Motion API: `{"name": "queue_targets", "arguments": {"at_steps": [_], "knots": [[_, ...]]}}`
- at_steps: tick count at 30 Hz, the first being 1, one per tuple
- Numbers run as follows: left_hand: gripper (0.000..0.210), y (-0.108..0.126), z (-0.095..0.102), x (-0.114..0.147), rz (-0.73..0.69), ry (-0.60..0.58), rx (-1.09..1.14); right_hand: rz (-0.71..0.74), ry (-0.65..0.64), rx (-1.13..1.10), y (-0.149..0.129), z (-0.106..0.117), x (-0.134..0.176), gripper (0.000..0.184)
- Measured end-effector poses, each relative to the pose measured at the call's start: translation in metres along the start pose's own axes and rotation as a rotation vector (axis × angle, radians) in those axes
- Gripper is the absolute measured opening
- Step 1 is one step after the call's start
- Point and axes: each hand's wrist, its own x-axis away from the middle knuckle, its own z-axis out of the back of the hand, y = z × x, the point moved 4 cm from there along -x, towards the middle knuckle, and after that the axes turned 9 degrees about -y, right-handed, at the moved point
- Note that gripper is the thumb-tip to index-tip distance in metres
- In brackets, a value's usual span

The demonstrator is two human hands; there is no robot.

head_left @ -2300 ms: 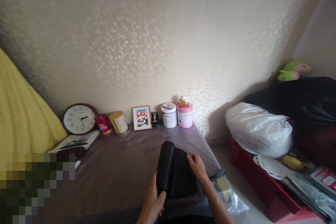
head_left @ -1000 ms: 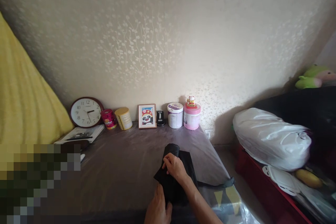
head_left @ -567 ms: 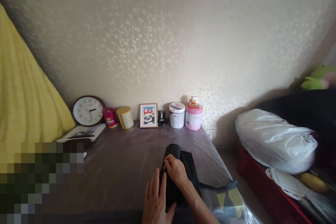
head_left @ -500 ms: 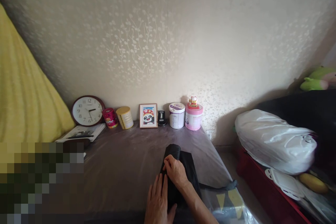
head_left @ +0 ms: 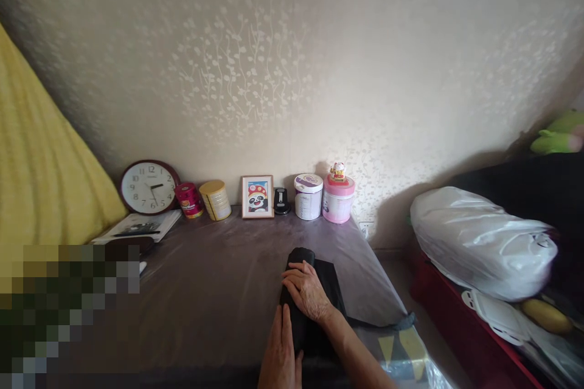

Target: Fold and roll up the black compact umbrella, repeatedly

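Observation:
A black rolled-up piece of fabric [head_left: 298, 331] lies lengthwise on the table, with a flat unrolled part [head_left: 332, 282] on its right side. Over the top of the roll my right hand [head_left: 306, 292] is laid, its fingers curved across to the left side. My left hand [head_left: 280, 343] grips the near part of the roll, fingers together along its left side and thumb on the nearer side. A dark strap-like strip [head_left: 378, 323] runs from the fabric toward the table's right edge. What lies inside the roll is hidden.
The table [head_left: 205, 298] has a dark covering. Along the wall stand a clock [head_left: 148, 188], a red can [head_left: 188, 202], a yellow can [head_left: 216, 200], a picture frame [head_left: 258, 197] and two tubs [head_left: 308, 199]. To the right sits a white plastic bag [head_left: 479, 243] over a red box [head_left: 451, 310].
My right hand has gone from bunched fingers to fingers laid longer across the roll. My left hand's fingers have drawn together along the side. The view has shifted slightly.

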Motion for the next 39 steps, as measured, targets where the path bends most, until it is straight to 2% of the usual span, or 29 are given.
{"name": "queue_targets", "arguments": {"at_steps": [7,14,17,21,25,30,39], "knots": [[0.075,-0.003,0.003,0.001,-0.012,-0.052,0.003,-0.092,-0.003,0.006,0.024,0.001,-0.025,0.029],[0.073,-0.001,0.005,0.005,-0.057,-0.085,0.012,-0.250,0.080,-0.019,0.041,0.011,-0.034,0.027],[0.067,0.003,0.009,0.009,-0.068,-0.060,0.039,-0.356,0.126,-0.031,0.056,0.023,-0.021,0.031],[0.063,0.009,0.013,0.014,-0.061,-0.011,0.056,-0.567,0.186,-0.074,0.088,0.043,0.014,0.033],[0.063,0.012,0.015,0.015,-0.077,-0.018,0.044,-0.691,0.161,-0.174,0.105,0.053,0.047,0.033],[0.064,0.010,0.016,0.015,-0.065,-0.021,-0.025,-0.714,0.086,-0.293,0.094,0.046,0.062,0.034],[0.066,0.008,0.017,0.011,-0.083,-0.023,-0.048,-0.688,0.111,-0.343,0.060,0.046,0.058,0.036]]}}
